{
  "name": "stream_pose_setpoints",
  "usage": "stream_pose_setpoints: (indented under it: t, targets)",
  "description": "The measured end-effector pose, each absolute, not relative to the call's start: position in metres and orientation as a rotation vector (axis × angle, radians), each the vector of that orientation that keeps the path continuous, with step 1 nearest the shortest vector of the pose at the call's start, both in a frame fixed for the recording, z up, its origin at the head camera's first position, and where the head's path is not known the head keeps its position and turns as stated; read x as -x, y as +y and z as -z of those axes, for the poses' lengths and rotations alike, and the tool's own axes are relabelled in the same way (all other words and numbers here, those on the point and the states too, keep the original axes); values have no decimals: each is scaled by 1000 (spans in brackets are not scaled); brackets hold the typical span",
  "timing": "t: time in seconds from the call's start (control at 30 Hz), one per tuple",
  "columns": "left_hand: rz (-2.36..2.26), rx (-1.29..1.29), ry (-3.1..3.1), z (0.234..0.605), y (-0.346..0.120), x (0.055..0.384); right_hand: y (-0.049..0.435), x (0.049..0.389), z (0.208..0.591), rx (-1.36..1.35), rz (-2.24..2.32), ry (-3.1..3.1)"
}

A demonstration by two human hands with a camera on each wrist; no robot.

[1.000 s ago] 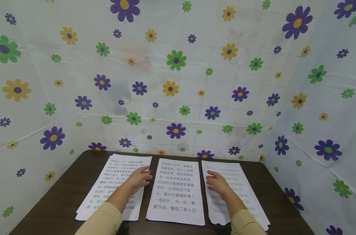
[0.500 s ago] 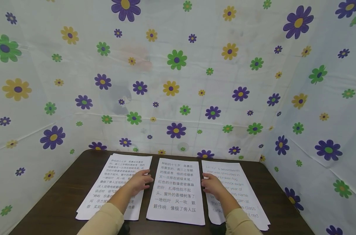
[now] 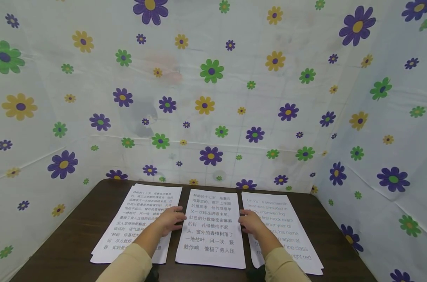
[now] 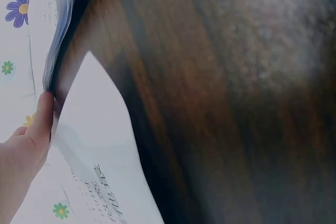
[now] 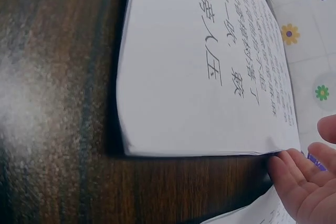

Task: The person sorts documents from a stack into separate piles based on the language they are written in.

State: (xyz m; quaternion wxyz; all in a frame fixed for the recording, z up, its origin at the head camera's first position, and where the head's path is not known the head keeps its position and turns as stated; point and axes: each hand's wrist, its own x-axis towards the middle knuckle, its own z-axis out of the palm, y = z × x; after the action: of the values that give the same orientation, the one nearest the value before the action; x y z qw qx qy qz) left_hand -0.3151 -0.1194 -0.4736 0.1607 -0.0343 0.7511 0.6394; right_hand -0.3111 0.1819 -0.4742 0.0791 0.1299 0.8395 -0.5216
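Observation:
A stack of printed paper (image 3: 213, 256) with large Chinese text lies in the middle of the table. At its left edge is my left hand (image 3: 169, 222), fingers reaching inward; in the left wrist view a finger (image 4: 44, 111) meets the sheets' side. My right hand (image 3: 251, 222) is on the opposite side, and the right wrist view has its fingertips (image 5: 283, 157) right at the stack's edge, fingers fairly straight. Under the left arm lies a second Chinese-text stack (image 3: 128, 231), partly covered. Beneath the right arm is a stack with English text (image 3: 298, 231).
The dark wooden table (image 3: 69, 231) carries all three stacks, with narrow strips of wood between them. A white curtain with printed flowers (image 3: 234, 164) hangs behind the table and along both sides. The left stack's sheets are slightly uneven at the lower left corner.
My right hand has moved left and down, from over the English stack to the middle stack's right edge. My left hand has come slightly right and down to the left edge.

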Motion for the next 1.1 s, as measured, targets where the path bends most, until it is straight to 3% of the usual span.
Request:
stream_pose_setpoints:
  t: [1.1]
  targets:
    - [-1684,302,2477,491,-104,314,170,312,491,-511,1611,2594]
